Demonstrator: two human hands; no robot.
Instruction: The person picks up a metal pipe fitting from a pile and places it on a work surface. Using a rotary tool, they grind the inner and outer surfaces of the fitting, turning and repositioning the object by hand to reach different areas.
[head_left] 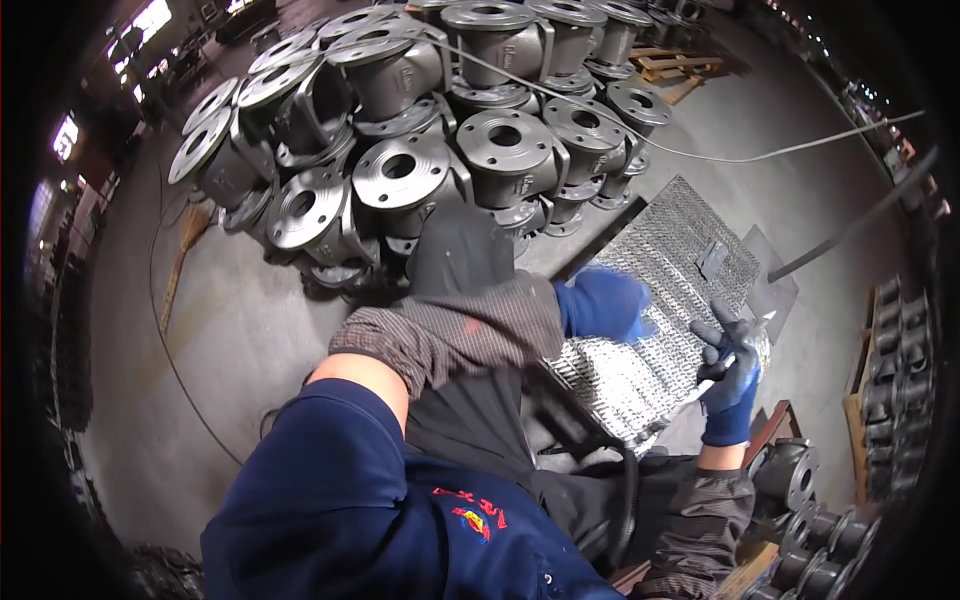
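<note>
Your left hand [600,305], in a blue glove and blurred, rests on the near part of the perforated metal sheet [670,270] lying on the floor; I cannot tell how its grip stands. Your right hand [733,365] has its grip pinched on the sheet's right edge. Grey flanged valve castings [505,145] are stacked just beyond.
</note>
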